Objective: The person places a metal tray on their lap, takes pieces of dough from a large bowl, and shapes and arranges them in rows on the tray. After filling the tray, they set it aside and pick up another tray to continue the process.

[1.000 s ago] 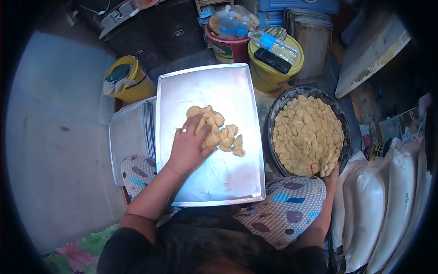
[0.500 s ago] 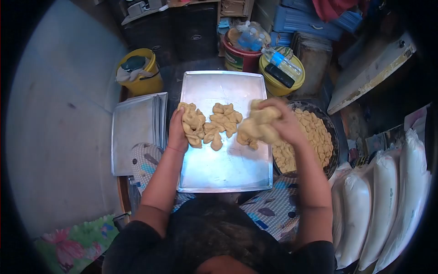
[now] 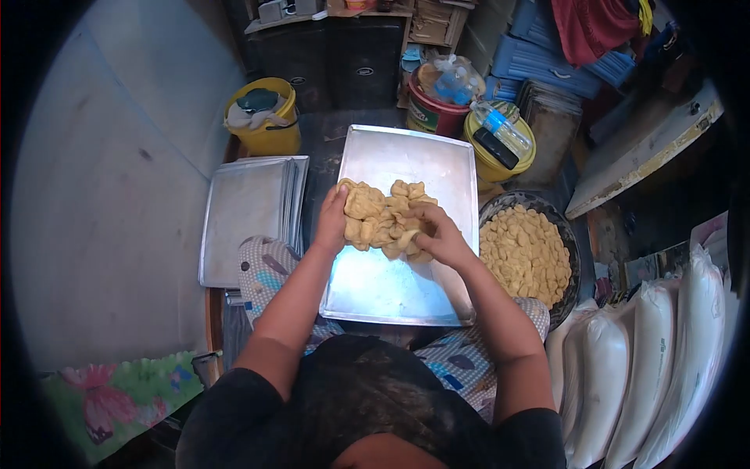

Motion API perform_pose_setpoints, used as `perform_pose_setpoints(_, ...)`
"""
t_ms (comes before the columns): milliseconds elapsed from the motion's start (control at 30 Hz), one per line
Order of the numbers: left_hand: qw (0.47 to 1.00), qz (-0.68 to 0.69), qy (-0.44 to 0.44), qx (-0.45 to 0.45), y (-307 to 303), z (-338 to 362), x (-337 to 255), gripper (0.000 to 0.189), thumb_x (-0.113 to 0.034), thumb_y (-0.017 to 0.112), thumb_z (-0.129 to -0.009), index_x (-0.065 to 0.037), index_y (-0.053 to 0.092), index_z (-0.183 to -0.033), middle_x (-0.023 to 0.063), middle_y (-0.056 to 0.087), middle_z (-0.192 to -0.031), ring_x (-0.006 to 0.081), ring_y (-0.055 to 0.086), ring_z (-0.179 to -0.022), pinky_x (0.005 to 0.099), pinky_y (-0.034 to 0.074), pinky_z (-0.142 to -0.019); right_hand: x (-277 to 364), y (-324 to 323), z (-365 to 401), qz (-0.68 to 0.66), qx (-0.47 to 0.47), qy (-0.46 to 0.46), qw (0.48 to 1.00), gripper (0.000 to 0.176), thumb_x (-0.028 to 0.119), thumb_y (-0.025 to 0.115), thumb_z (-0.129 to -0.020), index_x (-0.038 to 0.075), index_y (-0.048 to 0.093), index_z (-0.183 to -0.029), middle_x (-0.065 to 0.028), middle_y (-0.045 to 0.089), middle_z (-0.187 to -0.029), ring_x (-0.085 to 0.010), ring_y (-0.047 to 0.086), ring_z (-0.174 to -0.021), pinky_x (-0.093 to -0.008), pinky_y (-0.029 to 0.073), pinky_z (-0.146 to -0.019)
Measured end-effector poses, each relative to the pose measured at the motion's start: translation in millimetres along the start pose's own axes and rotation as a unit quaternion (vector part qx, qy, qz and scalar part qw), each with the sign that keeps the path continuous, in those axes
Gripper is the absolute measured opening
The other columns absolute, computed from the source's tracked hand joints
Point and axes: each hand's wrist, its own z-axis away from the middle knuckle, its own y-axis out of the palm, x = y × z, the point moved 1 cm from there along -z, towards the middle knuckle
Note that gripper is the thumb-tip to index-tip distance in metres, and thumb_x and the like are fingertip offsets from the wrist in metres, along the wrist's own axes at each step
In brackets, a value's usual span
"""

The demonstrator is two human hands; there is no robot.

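Observation:
A lumpy mass of yellowish dough [image 3: 383, 223] lies on a shiny metal baking tray [image 3: 398, 293], which rests across my lap. My left hand [image 3: 333, 219] is at the tray's left side, its fingers wrapped round the left end of the dough. My right hand [image 3: 441, 237] bends over the right end, thumb and fingers closed on a piece of it. Part of the dough is hidden under the right hand. Beside my right knee stands a large dark basin [image 3: 576, 270] filled with many lumps of the same dough.
Stacked metal trays [image 3: 246, 223] stand on the left. Beyond the tray are a yellow bucket [image 3: 269, 141] with cloths, a red bucket [image 3: 428, 117] and a yellow tub [image 3: 488, 160] bearing a bottle and a phone. Filled plastic sacks [image 3: 656, 344] line the right.
My right hand, which held a dough clump raised over the tray's right side, has moved left and down onto the dough. The separate clumps now sit together. The whole view has shifted slightly.

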Motion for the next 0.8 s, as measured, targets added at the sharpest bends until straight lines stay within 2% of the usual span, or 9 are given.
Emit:
perform_pose_setpoints(67,0.999,0.03,-0.019,0.004,-4,-1,2,0.034,-0.033,0.049,-0.098,-0.003,0.052,-0.114,0.0083,0.059,-0.106,0.0178,0.059,-0.097,0.0324,0.05,-0.086,5,-1,-5,-0.089,-0.038,0.05,0.994,0.034,0.004,0.06,-0.069,0.004,0.065,-0.102,-0.0166,0.053,-0.118,-0.0309,0.052,-0.112,-0.0344,0.043,-0.091)
perform_pose_setpoints(100,0.999,0.03,-0.016,0.004,-3,0,0,0.034,-0.033,0.049,-0.098,-0.003,0.052,-0.114,0.0083,0.059,-0.106,0.0178,0.059,-0.097,0.0324,0.05,-0.086,4,0,-9,-0.065,-0.055,0.046,0.995,0.026,0.001,0.056,-0.071,0.002,0.064,-0.096,-0.0129,0.053,-0.11,-0.0239,0.055,-0.103,-0.0305,0.046,-0.086)
perform_pose_setpoints(300,1.0,0.024,0.001,-0.009,11,5,-13,0.033,-0.032,0.051,-0.097,-0.003,0.054,-0.111,0.0073,0.059,-0.103,0.0158,0.059,-0.094,0.0302,0.049,-0.083,19,15,-25,0.023,-0.07,0.11,0.991,0.016,0.004,0.059,-0.072,0.001,0.064,-0.087,-0.0153,0.06,-0.086,-0.0292,0.059,-0.085,-0.0369,0.047,-0.078)
perform_pose_setpoints(400,0.993,-0.104,0.048,0.007,12,0,-16,0.031,-0.03,0.055,-0.095,-0.002,0.056,-0.107,0.0045,0.06,-0.095,0.013,0.058,-0.088,0.0279,0.049,-0.079,21,24,-44,0.122,-0.094,0.028,0.988,0.014,0.005,0.059,-0.074,0.0,0.065,-0.086,-0.0175,0.062,-0.086,-0.0301,0.061,-0.082,-0.0385,0.048,-0.075)
perform_pose_setpoints(467,0.976,-0.199,0.09,-0.007,19,-3,-23,0.031,-0.029,0.058,-0.094,0.0,0.058,-0.105,0.0021,0.06,-0.088,0.0106,0.056,-0.082,0.0259,0.047,-0.077,46,31,-55,0.066,-0.116,0.056,0.989,0.014,0.006,0.059,-0.075,0.0,0.066,-0.085,-0.0175,0.063,-0.085,-0.0309,0.061,-0.082,-0.0375,0.048,-0.075)
perform_pose_setpoints(533,0.977,-0.188,0.094,-0.018,17,-15,-24,0.03,-0.028,0.058,-0.094,0.0,0.058,-0.105,0.0024,0.06,-0.087,0.0107,0.057,-0.079,0.0257,0.048,-0.075,54,32,-65,0.012,-0.138,0.081,0.987,0.013,0.007,0.059,-0.076,0.0,0.066,-0.084,-0.0175,0.063,-0.084,-0.0318,0.062,-0.082,-0.0365,0.049,-0.075)
perform_pose_setpoints(633,0.99,-0.119,0.06,-0.041,19,-24,-37,0.028,-0.028,0.059,-0.094,-0.001,0.057,-0.104,0.0033,0.06,-0.086,0.0113,0.059,-0.076,0.0257,0.051,-0.069,44,24,-77,0.077,-0.045,0.132,0.987,0.02,0.008,0.061,-0.076,0.0,0.064,-0.094,-0.0159,0.063,-0.089,-0.0287,0.062,-0.086,-0.035,0.049,-0.078)
perform_pose_setpoints(700,0.997,-0.055,0.017,-0.053,21,-29,-44,0.027,-0.027,0.059,-0.093,-0.002,0.056,-0.104,0.004,0.06,-0.087,0.0117,0.06,-0.074,0.0259,0.053,-0.065,34,22,-80,-0.059,0.044,0.192,0.979,0.03,0.012,0.066,-0.077,0.002,0.061,-0.104,-0.0139,0.063,-0.09,-0.0262,0.062,-0.087,-0.0349,0.049,-0.079)
perform_pose_setpoints(800,0.999,-0.042,-0.009,-0.025,29,-39,-49,0.026,-0.027,0.058,-0.094,-0.003,0.054,-0.104,0.0051,0.06,-0.088,0.0131,0.062,-0.073,0.0268,0.055,-0.06,32,34,-95,-0.062,-0.091,0.083,0.99,0.033,0.014,0.067,-0.079,0.002,0.06,-0.108,-0.012,0.064,-0.091,-0.0237,0.063,-0.083,-0.034,0.05,-0.078)
